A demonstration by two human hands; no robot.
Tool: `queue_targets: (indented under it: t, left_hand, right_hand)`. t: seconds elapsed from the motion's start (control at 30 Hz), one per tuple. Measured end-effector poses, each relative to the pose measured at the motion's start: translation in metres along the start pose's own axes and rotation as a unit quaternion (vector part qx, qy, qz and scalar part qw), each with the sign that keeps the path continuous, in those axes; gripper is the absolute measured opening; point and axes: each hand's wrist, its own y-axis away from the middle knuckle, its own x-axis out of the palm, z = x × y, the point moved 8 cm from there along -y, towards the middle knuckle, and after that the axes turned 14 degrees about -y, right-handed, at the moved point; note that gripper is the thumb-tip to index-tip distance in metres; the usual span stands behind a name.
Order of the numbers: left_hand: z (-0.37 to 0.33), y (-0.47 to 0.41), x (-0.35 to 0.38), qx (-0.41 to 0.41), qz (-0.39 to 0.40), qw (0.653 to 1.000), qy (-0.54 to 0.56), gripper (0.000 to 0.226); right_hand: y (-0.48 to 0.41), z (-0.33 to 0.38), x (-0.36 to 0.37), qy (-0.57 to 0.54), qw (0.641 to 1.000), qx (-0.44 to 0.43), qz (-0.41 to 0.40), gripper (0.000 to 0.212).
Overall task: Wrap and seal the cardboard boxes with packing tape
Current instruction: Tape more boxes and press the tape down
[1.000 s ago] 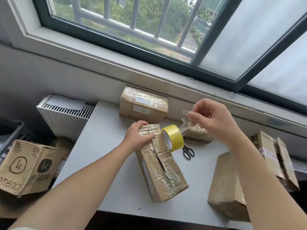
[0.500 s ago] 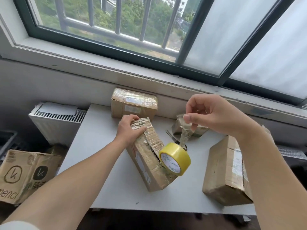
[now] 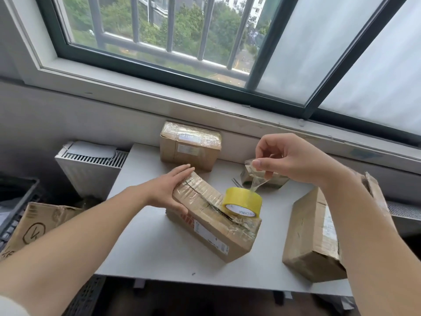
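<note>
The left hand (image 3: 169, 190), fingers straight, rests on the far-left end of the box (image 3: 216, 216) (long axis running near-right); the right hand (image 3: 291, 160) pinches the tape strip (image 3: 256, 187) above the roll (image 3: 242, 202).

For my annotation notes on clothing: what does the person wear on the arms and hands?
The left hand and the right hand are bare: no gloves, and no ring or watch shows. Both forearms are uncovered. Only a white sleeve edge appears on the left arm, at the bottom left corner.
</note>
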Motion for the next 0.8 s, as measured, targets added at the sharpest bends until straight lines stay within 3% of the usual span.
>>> queue_targets:
  t: [0.07, 0.23, 0.47, 0.63, 0.8]
  left_hand:
    - [-0.007, 0.000, 0.000, 0.038, 0.023, 0.998, -0.051, 0.136]
    - [-0.016, -0.006, 0.002, 0.051, -0.043, 0.996, -0.058, 0.116]
    - [-0.025, -0.001, -0.008, 0.005, -0.116, 0.974, 0.194, 0.090]
    - [-0.038, 0.006, -0.035, 0.003, -0.193, 0.955, 0.223, 0.064]
    - [-0.053, 0.004, -0.054, 0.027, -0.238, 0.951, 0.198, 0.061]
  right_hand:
    - [-0.001, -0.004, 0.002, -0.007, 1.000, 0.001, -0.006, 0.015]
    - [0.006, -0.005, -0.006, -0.002, 1.000, 0.006, -0.016, 0.015]
    - [0.023, -0.008, -0.021, -0.006, 1.000, 0.014, -0.020, 0.013]
    - [0.031, 0.003, -0.028, -0.013, 0.999, -0.006, -0.031, 0.012]
    - [0.035, 0.006, -0.035, 0.003, 1.000, 0.000, -0.030, 0.013]
